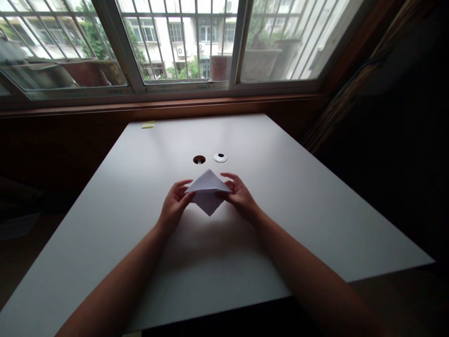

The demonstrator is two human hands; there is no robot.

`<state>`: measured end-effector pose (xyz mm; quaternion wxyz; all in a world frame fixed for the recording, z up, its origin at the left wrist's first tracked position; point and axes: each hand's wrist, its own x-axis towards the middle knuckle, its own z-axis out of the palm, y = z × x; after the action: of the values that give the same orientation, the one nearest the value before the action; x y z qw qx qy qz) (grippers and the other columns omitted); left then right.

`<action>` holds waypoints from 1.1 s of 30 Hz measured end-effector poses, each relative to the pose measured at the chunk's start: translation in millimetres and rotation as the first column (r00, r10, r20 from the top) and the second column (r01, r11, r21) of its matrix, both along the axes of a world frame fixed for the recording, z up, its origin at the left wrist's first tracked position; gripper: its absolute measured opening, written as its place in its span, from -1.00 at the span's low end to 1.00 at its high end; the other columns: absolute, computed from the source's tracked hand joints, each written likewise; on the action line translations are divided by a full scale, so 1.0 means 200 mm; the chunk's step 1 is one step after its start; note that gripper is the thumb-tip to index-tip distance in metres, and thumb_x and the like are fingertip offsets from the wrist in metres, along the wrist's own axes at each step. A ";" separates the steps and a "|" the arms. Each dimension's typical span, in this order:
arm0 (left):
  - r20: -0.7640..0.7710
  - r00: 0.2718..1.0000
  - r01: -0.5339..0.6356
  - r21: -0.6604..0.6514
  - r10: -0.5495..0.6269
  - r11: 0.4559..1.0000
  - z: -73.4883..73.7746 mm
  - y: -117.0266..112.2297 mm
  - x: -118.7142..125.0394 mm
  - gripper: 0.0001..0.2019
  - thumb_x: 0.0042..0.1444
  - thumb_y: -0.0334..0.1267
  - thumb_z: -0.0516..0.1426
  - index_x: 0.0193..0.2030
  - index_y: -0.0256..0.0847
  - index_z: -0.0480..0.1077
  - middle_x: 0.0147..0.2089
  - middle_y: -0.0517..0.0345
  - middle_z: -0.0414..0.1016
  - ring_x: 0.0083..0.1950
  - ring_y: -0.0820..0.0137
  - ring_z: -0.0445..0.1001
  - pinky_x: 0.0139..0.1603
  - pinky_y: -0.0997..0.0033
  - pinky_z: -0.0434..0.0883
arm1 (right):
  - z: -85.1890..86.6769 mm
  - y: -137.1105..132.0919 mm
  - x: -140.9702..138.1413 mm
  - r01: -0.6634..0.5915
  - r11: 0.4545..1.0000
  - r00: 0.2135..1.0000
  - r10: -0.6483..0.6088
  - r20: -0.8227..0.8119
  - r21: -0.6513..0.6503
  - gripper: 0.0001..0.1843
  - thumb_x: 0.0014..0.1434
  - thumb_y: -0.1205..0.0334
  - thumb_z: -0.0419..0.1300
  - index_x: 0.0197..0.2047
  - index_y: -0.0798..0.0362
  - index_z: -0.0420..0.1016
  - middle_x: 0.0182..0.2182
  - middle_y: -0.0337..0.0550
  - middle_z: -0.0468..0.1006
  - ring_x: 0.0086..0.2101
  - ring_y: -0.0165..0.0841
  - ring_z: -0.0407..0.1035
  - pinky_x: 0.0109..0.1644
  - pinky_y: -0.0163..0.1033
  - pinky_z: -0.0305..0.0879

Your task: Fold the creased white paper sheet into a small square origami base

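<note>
A folded sheet of white paper (pixel 209 199) is held up over the middle of the table, creased across so that one point faces the window and another faces me. My left hand (pixel 174 201) pinches its left corner between thumb and fingers. At the right corner, my right hand (pixel 241 196) grips the paper the same way, with its index finger raised off the sheet. A soft shadow lies on the tabletop below the paper.
The white table (pixel 105 224) reaches to the wall under a barred window (pixel 185 42). Beyond the paper are a round hole (pixel 199 160) and a white round grommet cover (pixel 220 158). Yellow sticky notes (pixel 148 125) lie at the far left edge.
</note>
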<state>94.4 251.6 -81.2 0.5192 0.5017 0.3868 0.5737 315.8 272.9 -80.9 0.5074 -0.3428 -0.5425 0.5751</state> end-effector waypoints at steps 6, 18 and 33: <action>-0.166 0.985 -0.048 -0.008 0.046 0.999 0.01 -0.02 0.01 -0.71 0.07 -0.09 0.29 -0.14 -0.23 0.53 -0.18 0.04 0.60 -0.17 0.30 0.53 -0.13 0.36 0.41 | 0.01 -0.02 0.01 -0.095 0.995 0.993 0.093 0.073 0.019 -0.28 -0.02 0.20 0.41 0.20 -0.08 0.29 -0.41 -0.31 0.42 -0.36 -0.37 0.36 -0.27 -0.26 0.29; -0.131 0.984 0.115 -0.050 -0.120 0.992 0.01 -0.04 0.02 -0.49 0.10 -0.10 0.26 0.18 -0.16 0.37 -0.32 0.13 0.52 -0.37 0.41 0.47 -0.40 0.50 0.35 | -0.01 -0.02 0.02 -0.062 0.997 0.993 0.066 0.099 -0.046 -0.63 0.02 0.07 0.38 -0.12 0.02 0.52 -0.25 -0.17 0.58 -0.28 -0.31 0.44 -0.22 -0.24 0.35; -0.309 0.932 -0.140 0.169 0.187 0.976 0.02 -0.07 0.03 -0.79 0.11 -0.13 0.26 -0.17 -0.15 0.60 -0.22 0.09 0.62 -0.22 0.31 0.53 -0.18 0.38 0.42 | 0.09 -0.10 0.01 -0.041 0.816 0.899 -0.222 0.377 0.577 -0.78 0.26 0.23 0.19 -0.04 -0.12 0.56 -0.21 -0.09 0.57 -0.19 -0.23 0.40 -0.09 -0.08 0.36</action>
<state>101.3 238.2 -76.6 0.3616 0.5909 0.4647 0.5515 318.6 253.7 -63.6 0.4825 -0.3181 -0.7698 0.2710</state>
